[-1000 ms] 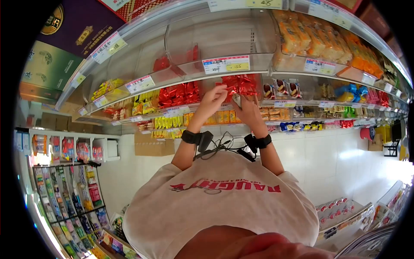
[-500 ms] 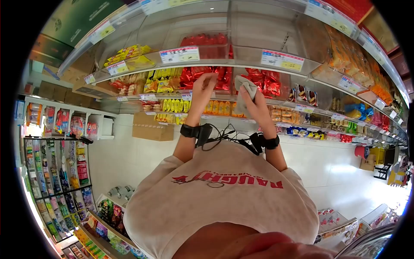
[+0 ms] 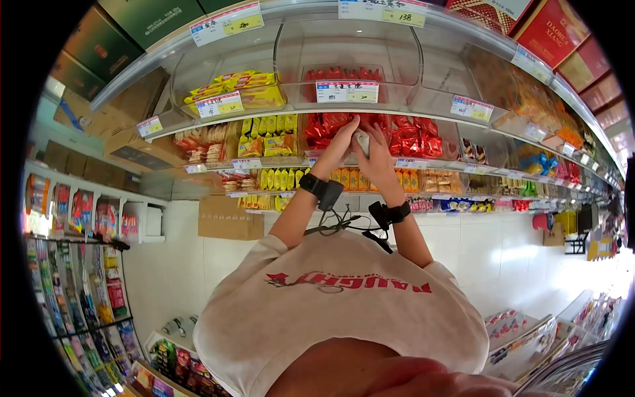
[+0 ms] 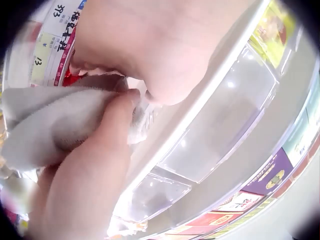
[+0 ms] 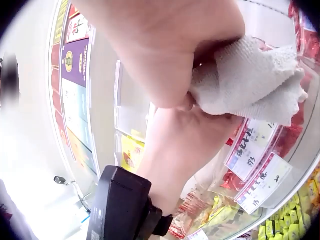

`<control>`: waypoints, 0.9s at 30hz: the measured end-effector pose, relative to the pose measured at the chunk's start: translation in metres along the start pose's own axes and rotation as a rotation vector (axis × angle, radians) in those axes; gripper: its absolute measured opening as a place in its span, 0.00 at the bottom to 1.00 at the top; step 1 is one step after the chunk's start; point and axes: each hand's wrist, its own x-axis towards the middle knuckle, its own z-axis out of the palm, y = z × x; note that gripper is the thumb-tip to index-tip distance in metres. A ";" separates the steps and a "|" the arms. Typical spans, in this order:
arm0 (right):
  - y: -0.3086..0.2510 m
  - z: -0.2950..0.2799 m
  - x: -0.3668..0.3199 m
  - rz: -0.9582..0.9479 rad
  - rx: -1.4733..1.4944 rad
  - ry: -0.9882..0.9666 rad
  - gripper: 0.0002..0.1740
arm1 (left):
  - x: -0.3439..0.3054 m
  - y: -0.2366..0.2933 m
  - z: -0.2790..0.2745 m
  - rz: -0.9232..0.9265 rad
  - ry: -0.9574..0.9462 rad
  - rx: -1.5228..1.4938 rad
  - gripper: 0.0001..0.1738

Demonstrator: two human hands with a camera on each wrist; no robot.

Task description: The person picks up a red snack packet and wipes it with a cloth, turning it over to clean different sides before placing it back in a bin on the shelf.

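Note:
In the head view, my left hand (image 3: pixel 338 151) reaches over the red packets (image 3: pixel 321 129) in a clear shelf bin, its fingers extended and their tips partly hidden. Beside it my right hand (image 3: pixel 380 167) grips a grey cloth (image 3: pixel 362 141). The right wrist view shows the cloth (image 5: pixel 255 82) bunched in the right hand (image 5: pixel 172 45), with the left hand (image 5: pixel 175 142) close below it. Seen from the left wrist, folds of cloth (image 4: pixel 55 125) hang from the right hand (image 4: pixel 95 170), and the left hand (image 4: pixel 155 40) is above. Whether the left fingertips touch packets is hidden.
More red packets (image 3: pixel 415 137) lie in the bin to the right, yellow packets (image 3: pixel 268 144) to the left. Above runs a shelf edge with price labels (image 3: pixel 347 91) and an upper bin of yellow packs (image 3: pixel 235 89). A cardboard box (image 3: pixel 231 217) stands on the floor.
My right hand with the cloth has moved inward from the right, and both hands are now close together over the red packets. The head view has shifted left along the shelf since the earliest frame.

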 end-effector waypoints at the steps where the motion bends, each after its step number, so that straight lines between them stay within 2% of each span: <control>1: -0.009 -0.002 -0.004 0.036 0.079 -0.039 0.22 | 0.001 -0.002 -0.004 0.035 -0.028 -0.036 0.19; 3: -0.026 -0.009 -0.010 0.047 0.235 -0.126 0.21 | -0.004 -0.002 -0.011 0.064 -0.004 0.036 0.17; 6: -0.031 -0.008 -0.020 -0.119 0.123 -0.160 0.21 | -0.013 0.002 -0.006 0.223 0.089 0.155 0.17; 7: -0.034 -0.006 -0.024 -0.112 0.169 -0.086 0.20 | -0.015 0.004 -0.009 0.272 0.135 0.189 0.17; 8: -0.035 -0.007 -0.029 0.036 0.289 -0.016 0.20 | -0.017 0.006 -0.013 0.321 0.184 0.222 0.18; 9: -0.039 -0.013 -0.032 0.184 0.406 0.053 0.19 | -0.021 0.011 -0.013 0.345 0.171 0.062 0.15; 10: -0.044 -0.019 -0.034 0.333 0.521 0.119 0.19 | -0.027 0.015 -0.014 0.339 0.163 0.086 0.15; 11: -0.048 -0.028 -0.031 0.459 0.585 0.171 0.23 | -0.033 0.021 -0.015 0.333 0.156 0.110 0.15; 14: -0.066 -0.041 -0.017 0.627 0.647 0.280 0.27 | -0.056 0.035 -0.019 0.324 0.107 0.264 0.18; 15: -0.069 -0.040 -0.016 0.652 0.630 0.246 0.29 | -0.061 0.035 -0.016 0.343 0.099 0.312 0.17; 18: -0.066 -0.018 -0.021 0.661 0.550 0.122 0.27 | -0.068 0.025 -0.024 0.379 0.043 0.393 0.16; 20: -0.073 -0.014 -0.020 0.558 0.419 0.142 0.21 | -0.089 0.039 -0.019 0.401 0.075 0.388 0.16; 22: -0.076 -0.013 -0.020 0.513 0.318 0.097 0.19 | -0.102 0.043 -0.020 0.355 0.076 0.307 0.15; 25: -0.088 -0.009 -0.022 0.438 0.278 0.149 0.17 | -0.105 0.034 -0.029 0.279 0.055 0.202 0.14; 27: -0.090 -0.007 -0.026 0.437 0.333 0.147 0.15 | -0.110 0.033 -0.029 0.254 0.059 0.186 0.14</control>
